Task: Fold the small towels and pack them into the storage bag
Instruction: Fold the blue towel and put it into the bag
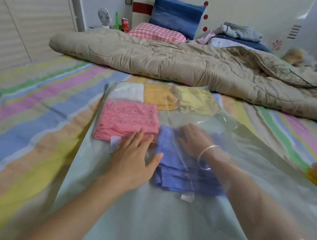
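While the blue towel point(178, 176) sits in the storage bag point(167, 221) just right of the pink towel point(128, 118), left hand point(133, 155) presses flat at the pink towel's near edge. Right hand point(193, 140), fingers straight, rests on blue towel. Suggest: slide it flush against pink towel, folds square.

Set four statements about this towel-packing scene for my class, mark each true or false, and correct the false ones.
1. The pink towel lies inside the clear storage bag. True.
2. The blue towel lies at the bag's far end. False: it lies nearest the person, beside the pink towel, under the right hand.
3. A bangle circles the right wrist. True.
4. The left hand grips the tan quilt. False: the left hand lies flat, fingers straight, at the pink towel's near edge. The quilt lies beyond the bag, and neither hand touches it.
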{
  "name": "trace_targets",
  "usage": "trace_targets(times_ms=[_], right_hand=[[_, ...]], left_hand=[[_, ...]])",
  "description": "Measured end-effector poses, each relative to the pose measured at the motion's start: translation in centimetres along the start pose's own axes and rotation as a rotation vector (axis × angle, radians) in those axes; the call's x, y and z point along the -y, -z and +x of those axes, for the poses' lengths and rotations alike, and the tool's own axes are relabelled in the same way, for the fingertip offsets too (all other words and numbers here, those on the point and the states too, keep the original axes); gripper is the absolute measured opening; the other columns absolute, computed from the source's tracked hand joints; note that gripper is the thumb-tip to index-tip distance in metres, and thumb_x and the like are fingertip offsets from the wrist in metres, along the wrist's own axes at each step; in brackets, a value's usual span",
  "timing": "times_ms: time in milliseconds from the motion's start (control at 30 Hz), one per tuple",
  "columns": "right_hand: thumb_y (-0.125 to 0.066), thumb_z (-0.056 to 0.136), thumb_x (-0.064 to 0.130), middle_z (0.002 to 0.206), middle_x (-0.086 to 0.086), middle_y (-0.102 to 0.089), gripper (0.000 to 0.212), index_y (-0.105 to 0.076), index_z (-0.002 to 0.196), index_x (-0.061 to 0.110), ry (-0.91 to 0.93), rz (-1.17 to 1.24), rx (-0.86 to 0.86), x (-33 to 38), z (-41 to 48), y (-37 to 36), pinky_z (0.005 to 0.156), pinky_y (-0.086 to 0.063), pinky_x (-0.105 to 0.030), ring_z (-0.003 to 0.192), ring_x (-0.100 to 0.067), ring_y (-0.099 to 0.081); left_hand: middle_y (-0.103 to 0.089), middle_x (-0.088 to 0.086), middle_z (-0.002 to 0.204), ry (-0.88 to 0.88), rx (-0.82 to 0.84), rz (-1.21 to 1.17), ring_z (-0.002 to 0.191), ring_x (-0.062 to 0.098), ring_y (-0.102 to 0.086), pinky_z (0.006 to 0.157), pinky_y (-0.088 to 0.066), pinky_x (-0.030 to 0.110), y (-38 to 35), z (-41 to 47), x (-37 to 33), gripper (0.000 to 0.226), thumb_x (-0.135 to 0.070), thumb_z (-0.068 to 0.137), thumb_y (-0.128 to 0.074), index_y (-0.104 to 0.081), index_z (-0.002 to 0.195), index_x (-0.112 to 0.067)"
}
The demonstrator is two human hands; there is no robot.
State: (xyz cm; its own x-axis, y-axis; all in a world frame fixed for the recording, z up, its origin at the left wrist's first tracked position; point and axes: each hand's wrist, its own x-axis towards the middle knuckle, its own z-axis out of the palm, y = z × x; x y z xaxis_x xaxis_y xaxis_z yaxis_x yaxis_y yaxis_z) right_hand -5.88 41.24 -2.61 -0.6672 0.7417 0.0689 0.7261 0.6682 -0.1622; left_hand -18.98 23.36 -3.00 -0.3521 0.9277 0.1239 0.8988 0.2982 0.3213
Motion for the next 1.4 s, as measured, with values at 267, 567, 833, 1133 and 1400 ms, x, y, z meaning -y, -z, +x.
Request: trace_targets(times_ms=[267, 567, 833, 1133, 1400], right_hand=[[-0.055, 0.087, 0.023, 0.108, -0.01, -0.061, 0.025, -0.051, 0.111, 0.017, -0.056, 0.035, 0.042, -1.4, 3.7, -1.0, 0.081, -0.045, -0.034, 0.103, -0.031, -0.057], [-0.051, 0.088, 0.028, 0.116, -0.01, -0.057, 0.025, -0.056, 0.111, 0.02, -0.017, -0.124, -0.045, -1.0, 9.5, -0.8, 0.088, -0.044, -0.034, 0.107, -0.031, -0.057], [-0.046, 0.094, 0.022, 0.115, -0.01, -0.059, 0.022, -0.063, 0.105, 0.015, -0.078, -0.063, -0.305, 0.0, 12.4, -1.7, 0.088, -0.041, -0.039, 0.106, -0.031, -0.051], [-0.016, 0.08, 0.082, 0.16, -0.002, 0.015, 0.081, 0.001, 0.149, 0.043, -0.476, 0.022, 0.113, -0.5, 5.0, -1.9, 0.112, -0.001, -0.065, 0.146, -0.04, 0.001], [-0.029, 0.085, 0.074, 0.16, 0.002, 0.017, 0.075, -0.001, 0.149, 0.047, -0.248, 0.053, 0.081, -2.7, 6.8, -2.7, 0.118, -0.014, -0.049, 0.148, -0.031, 0.001]], left_hand=[[0.003, 0.005, 0.162, 0.056, 0.012, 0.129, 0.149, 0.02, 0.008, 0.119, 0.007, 0.047, -0.2, 7.6, 0.3, 0.09, -0.073, 0.077, -0.006, -0.003, 0.153, -0.026], [0.006, 0.003, 0.162, -0.01, -0.035, 0.191, 0.148, 0.019, 0.012, 0.118, 0.012, 0.043, -2.7, 6.7, 0.2, 0.103, -0.08, 0.062, 0.007, 0.006, 0.152, -0.029], [0.008, -0.002, 0.162, 0.003, -0.027, 0.138, 0.147, 0.013, 0.016, 0.12, 0.009, 0.044, -3.1, 6.9, 0.4, 0.11, -0.089, 0.058, 0.01, 0.007, 0.152, -0.031], [0.005, -0.001, 0.162, -0.003, -0.057, 0.15, 0.148, 0.015, 0.011, 0.12, 0.008, 0.042, -3.6, 6.9, 0.7, 0.118, -0.087, 0.05, 0.023, 0.006, 0.152, -0.03], [0.011, -0.001, 0.162, 0.006, -0.041, 0.123, 0.147, 0.014, 0.017, 0.119, 0.01, 0.043, -3.4, 7.0, 0.5, 0.111, -0.091, 0.058, 0.009, 0.009, 0.152, -0.031]])
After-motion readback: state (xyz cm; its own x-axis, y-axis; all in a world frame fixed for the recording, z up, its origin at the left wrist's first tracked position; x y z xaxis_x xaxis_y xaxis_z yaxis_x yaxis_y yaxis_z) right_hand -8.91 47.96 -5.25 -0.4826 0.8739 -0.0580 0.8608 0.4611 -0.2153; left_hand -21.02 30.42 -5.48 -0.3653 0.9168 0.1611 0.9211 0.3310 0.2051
